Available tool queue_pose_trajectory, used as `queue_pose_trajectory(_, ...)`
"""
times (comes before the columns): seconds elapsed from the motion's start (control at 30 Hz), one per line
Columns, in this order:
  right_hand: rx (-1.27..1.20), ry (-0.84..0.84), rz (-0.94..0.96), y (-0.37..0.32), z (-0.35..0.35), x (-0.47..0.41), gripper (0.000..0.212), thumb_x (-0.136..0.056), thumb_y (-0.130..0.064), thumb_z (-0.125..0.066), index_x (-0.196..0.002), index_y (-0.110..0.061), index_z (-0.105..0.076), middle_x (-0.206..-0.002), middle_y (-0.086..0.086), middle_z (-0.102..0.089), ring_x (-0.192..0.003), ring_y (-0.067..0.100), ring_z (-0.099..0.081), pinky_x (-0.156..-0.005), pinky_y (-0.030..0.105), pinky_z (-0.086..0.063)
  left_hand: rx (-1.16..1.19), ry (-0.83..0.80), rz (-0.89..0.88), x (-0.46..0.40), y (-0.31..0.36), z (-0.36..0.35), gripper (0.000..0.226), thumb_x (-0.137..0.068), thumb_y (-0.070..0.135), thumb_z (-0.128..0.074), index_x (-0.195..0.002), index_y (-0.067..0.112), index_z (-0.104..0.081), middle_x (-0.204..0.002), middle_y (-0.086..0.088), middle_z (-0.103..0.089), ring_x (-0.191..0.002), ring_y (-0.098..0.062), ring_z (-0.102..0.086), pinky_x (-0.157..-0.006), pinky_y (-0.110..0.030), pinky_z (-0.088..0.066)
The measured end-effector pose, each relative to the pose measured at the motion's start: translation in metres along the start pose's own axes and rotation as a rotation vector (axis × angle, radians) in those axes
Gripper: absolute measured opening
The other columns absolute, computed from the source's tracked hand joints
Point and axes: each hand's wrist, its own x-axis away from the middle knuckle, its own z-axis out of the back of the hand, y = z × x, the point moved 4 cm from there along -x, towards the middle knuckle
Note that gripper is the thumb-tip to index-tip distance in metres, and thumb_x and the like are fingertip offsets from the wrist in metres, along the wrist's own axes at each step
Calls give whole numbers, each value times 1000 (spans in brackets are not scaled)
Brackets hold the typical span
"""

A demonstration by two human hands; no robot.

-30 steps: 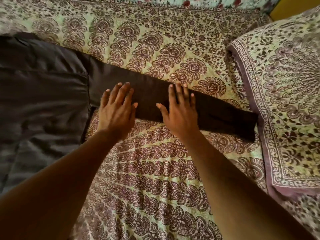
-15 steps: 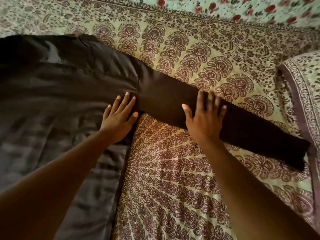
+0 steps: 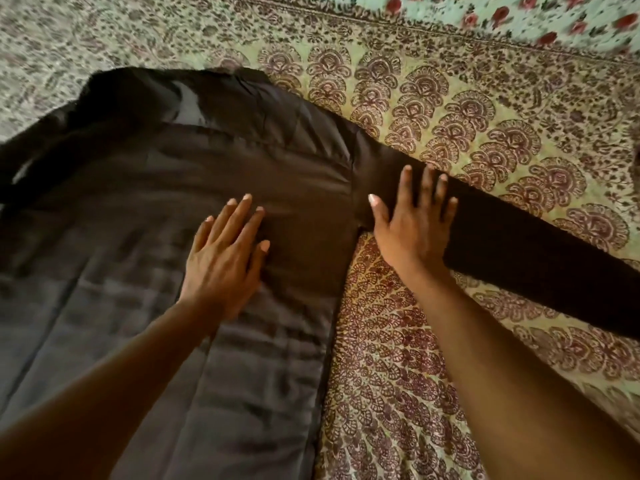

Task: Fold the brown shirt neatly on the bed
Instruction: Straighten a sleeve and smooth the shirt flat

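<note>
The brown shirt (image 3: 173,209) lies spread flat on the patterned bedspread (image 3: 398,358), 1 sleeve (image 3: 519,251) stretched out to the right; the left hand (image 3: 225,261) presses its body, fingers straight and slightly apart; the right hand (image 3: 412,220) rests flat near the armpit seam, fingers splayed.

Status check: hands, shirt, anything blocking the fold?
Left hand flat on brown shirt body. Right hand flat on sleeve by the armpit. Sleeve stretched out, unfolded. Nothing lying on it.
</note>
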Motion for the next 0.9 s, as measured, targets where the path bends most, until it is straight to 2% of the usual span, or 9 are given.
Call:
queue_pose_trajectory(0.1, -49, 79, 258, -91, -13, 25, 79, -101, -63, -34, -163, -16, -23, -172, 16, -11, -159, 36, -7, -125, 58, -10, -74, 18, 25, 26, -38, 10, 64, -105, 50, -31, -159, 17, -36, -170, -5, -23, -158, -25, -20, -125, -51, -24)
queue_pose_trajectory(0.23, -81, -78, 393, -168, -50, 58, 76, -101, -63, -38, -164, -27, -19, -174, 9, -5, -160, 32, -3, -125, 61, -12, -141, -67, -1, 50, -78, 10, 71, -102, 61, -21, -164, 26, -21, -173, 2, -11, -159, -22, -12, -126, -51, -21)
queue_pose_trajectory(0.33, -54, -52, 274, -146, -60, 61, 71, -98, -74, -30, -161, -43, -25, -173, 4, -12, -160, 30, -9, -125, 59, -12, -136, -77, 1, 51, -81, 7, 69, -102, 61, -20, -164, 31, -14, -173, 7, -5, -160, -18, -7, -127, -49, -18)
queue_pose_trajectory(0.43, 26, 65, 69, -103, -52, 65, 75, -98, -78, -28, -160, -36, -32, -171, 8, -23, -157, 32, -21, -122, 59, -19, -128, -69, 2, 52, -82, 5, 68, -102, 57, -24, -164, 32, -13, -173, 9, -4, -160, -17, -7, -126, -49, -18)
queue_pose_trajectory(0.53, 78, 36, -98, -95, -42, 65, 83, -98, -76, -21, -163, -25, -26, -172, 15, -14, -159, 35, -9, -124, 63, -12, -136, -64, -6, 52, -85, 3, 67, -103, 56, -24, -164, 33, -12, -173, 8, -4, -160, -18, -8, -125, -49, -19)
queue_pose_trajectory(0.63, -1, 109, -13, -153, -35, 67, 80, -102, -66, -26, -163, -14, -25, -172, 16, -14, -159, 36, -8, -125, 59, -13, -130, -55, 3, 51, -92, 4, 67, -103, 55, -25, -165, 32, -10, -173, 9, -2, -160, -17, -6, -126, -49, -19)
queue_pose_trajectory(0.73, -84, 7, 192, -206, -53, 94, 72, -104, -60, -32, -164, -21, -23, -173, 8, -14, -160, 30, -10, -125, 59, -17, -122, -59, -1, 52, -95, 5, 67, -103, 55, -25, -165, 32, -12, -173, 8, -3, -160, -18, -6, -125, -50, -19)
queue_pose_trajectory(0.8, -48, -29, 187, -195, -62, 112, 69, -104, -62, -30, -164, -28, -23, -173, 3, -12, -160, 27, -11, -124, 59, -16, -128, -56, 0, 51, -93, 5, 67, -103, 55, -24, -165, 31, -11, -173, 8, -3, -160, -18, -6, -125, -49, -19)
queue_pose_trajectory(0.9, 41, 11, 45, -142, -57, 126, 72, -103, -70, -25, -164, -31, -22, -173, 1, -13, -160, 26, -13, -124, 59, -15, -131, -56, -8, 49, -91, 5, 66, -104, 54, -22, -165, 31, -8, -173, 9, 0, -160, -17, -3, -126, -48, -17)
